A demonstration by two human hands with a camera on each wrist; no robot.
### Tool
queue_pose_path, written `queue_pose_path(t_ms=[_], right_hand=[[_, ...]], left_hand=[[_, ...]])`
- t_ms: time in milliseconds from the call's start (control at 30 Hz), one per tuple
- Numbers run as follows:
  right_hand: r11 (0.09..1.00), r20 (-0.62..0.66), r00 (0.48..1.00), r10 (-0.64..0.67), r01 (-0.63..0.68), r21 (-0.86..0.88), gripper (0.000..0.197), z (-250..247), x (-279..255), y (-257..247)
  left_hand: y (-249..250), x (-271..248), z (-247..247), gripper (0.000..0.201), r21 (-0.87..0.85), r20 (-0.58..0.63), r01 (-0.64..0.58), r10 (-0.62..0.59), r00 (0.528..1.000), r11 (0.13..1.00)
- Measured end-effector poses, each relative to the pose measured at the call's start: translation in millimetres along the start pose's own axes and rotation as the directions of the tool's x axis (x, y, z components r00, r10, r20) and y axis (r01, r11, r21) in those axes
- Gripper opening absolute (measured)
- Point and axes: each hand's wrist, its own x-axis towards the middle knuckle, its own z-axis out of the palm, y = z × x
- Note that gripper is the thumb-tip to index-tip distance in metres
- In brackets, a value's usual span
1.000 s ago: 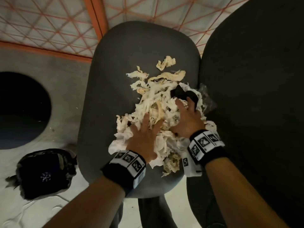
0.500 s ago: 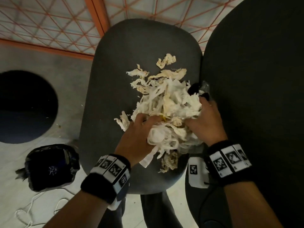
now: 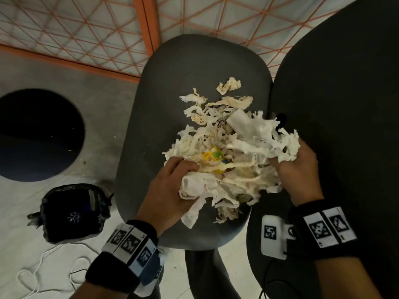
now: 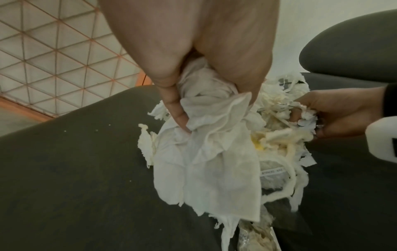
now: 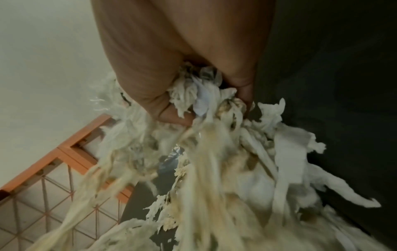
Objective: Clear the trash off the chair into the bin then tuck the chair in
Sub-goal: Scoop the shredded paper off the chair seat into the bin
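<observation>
Nearest you, both forearms reach forward, each wrist wrapped in a black band with black-and-white square markers. Your left hand [image 3: 168, 190] has its fingers curled into the near left side of a heap of torn white and cream tissue scraps [image 3: 233, 160], and the left wrist view shows its thumb and fingers pinching a crumpled white sheet [image 4: 206, 135] that hangs down from the grip. Your right hand [image 3: 300, 169] clutches the heap's right side, with frayed strips spilling out of its curled fingers in the right wrist view. A small yellow printed wrapper [image 3: 214, 156] sits among the scraps between your two hands. The heap lies on the dark grey cushioned seat of the chair [image 3: 172, 93], towards its right edge, and a few loose strips [image 3: 228, 84] lie on the seat just beyond it. The chair's dark backrest [image 3: 345, 104] rises on your right. On the pale floor to your left stands a small bin lined with a black plastic bag [image 3: 71, 212], with a thin white cord [image 3: 49, 266] looped on the floor near it. Farther off is a large dark round opening [image 3: 38, 134], then an orange-framed lattice panel [image 3: 86, 29].
</observation>
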Motion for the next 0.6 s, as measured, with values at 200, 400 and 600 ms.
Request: queue_pose_path(t_ms=[200, 400, 600], right_hand=[[0.998, -0.007, 1.0, -0.022, 0.023, 0.065, 0.038, 11, -4, -9], [0.986, -0.085, 0.995, 0.042, -0.028, 0.164, 0.047, 5, -6, -23], [0.931, -0.132, 0.991, -0.01, 0.058, 0.36, 0.041, -18, -17, -51]], left_hand=[[-7, -10, -13, 0.06, 0.019, -0.029, 0.018, -0.017, 0.999, 1.0], [-13, -13, -9, 0.059, 0.025, -0.049, 0.032, -0.031, 0.998, 0.999], [7, -26, -29, 0.054, -0.038, -0.099, -0.005, 0.001, 0.995, 0.999]])
